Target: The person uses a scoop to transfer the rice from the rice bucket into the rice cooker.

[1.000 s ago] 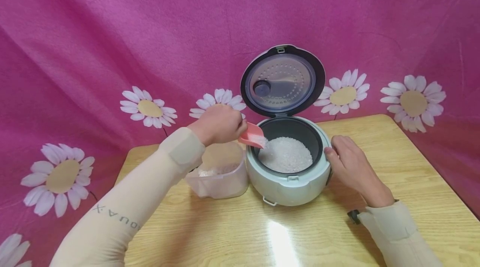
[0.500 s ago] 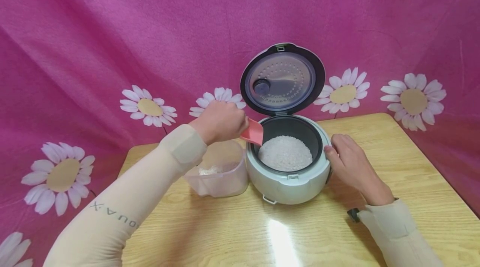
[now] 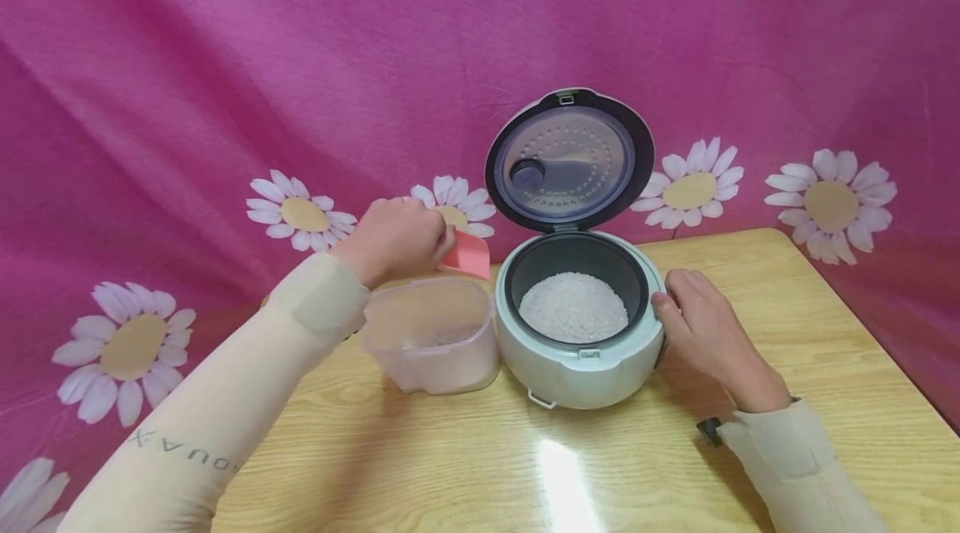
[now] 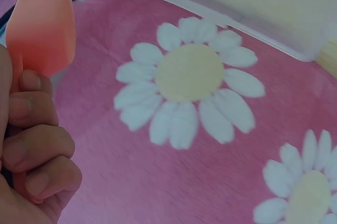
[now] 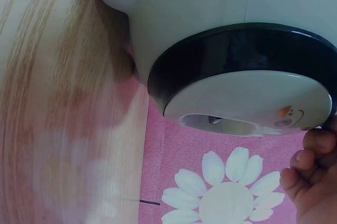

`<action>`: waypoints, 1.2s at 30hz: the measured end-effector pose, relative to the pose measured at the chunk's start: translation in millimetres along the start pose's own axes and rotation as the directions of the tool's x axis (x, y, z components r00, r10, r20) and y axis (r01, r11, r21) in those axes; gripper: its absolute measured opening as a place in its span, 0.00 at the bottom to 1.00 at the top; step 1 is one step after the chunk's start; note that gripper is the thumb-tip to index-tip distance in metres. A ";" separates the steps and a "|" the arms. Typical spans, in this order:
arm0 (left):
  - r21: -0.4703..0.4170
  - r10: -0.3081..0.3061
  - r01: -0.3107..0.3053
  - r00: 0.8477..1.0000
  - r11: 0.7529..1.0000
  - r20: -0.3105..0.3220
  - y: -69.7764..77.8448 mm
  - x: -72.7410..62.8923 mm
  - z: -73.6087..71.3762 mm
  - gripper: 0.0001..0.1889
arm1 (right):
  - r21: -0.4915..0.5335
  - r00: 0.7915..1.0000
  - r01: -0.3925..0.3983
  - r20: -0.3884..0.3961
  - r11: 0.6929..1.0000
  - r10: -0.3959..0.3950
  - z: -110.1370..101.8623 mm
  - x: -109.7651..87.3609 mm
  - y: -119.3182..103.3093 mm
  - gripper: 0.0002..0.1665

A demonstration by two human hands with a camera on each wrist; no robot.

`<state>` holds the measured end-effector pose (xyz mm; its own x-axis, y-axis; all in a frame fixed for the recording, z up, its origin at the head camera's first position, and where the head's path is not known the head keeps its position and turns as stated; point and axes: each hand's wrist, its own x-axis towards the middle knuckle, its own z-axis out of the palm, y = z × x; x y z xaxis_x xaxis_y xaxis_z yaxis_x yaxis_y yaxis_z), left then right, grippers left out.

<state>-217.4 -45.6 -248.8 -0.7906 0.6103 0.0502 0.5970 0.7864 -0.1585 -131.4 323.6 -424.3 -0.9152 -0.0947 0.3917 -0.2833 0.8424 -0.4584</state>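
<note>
My left hand grips the handle of a pink scoop, its curled fingers plain in the left wrist view. The scoop is up over the back right of a translucent plastic container, which has some rice at its bottom. Right beside that container stands a pale green rice cooker. White rice is heaped in its dark inner pot. My right hand holds the cooker's right side, thumb on the rim; in the right wrist view its fingers curl at the cooker's edge.
The cooker's round lid stands raised at the back. A wooden table carries everything, its far edge against a magenta cloth printed with large daisies. A small handle sticks out low at the cooker's front.
Rice was sliding off the scoop into the pot a second ago; then the scoop tipped over. Now my left hand has drawn it leftward, out over the container. The right hand stays put.
</note>
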 end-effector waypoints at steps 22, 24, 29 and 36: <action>-0.031 -0.096 0.099 0.991 0.995 0.090 -40.8 -60.2 30.6 0.23 | -0.056 1.000 0.029 0.010 0.998 -0.029 -3.8 -3.5 2.5 0.07; -0.043 -0.102 0.108 0.988 0.993 0.114 -41.3 -64.6 34.9 0.23 | -0.056 1.000 0.025 0.017 0.998 -0.024 -3.9 -3.5 2.2 0.07; -0.082 -0.126 0.143 0.974 0.986 0.186 -41.8 -71.9 46.3 0.21 | -0.053 0.999 0.036 0.012 0.998 -0.036 -4.8 -2.0 0.8 0.07; -0.068 -0.135 0.154 0.964 0.986 0.228 -39.3 -77.3 61.5 0.20 | -0.045 0.999 0.039 0.022 0.998 -0.038 -5.1 -0.4 -1.2 0.07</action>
<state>-188.1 -129.5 -307.1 -0.8739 0.4608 -0.1545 0.4761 0.8756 -0.0817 -129.2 325.4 -419.8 -0.9098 -0.1379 0.3915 -0.3054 0.8612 -0.4063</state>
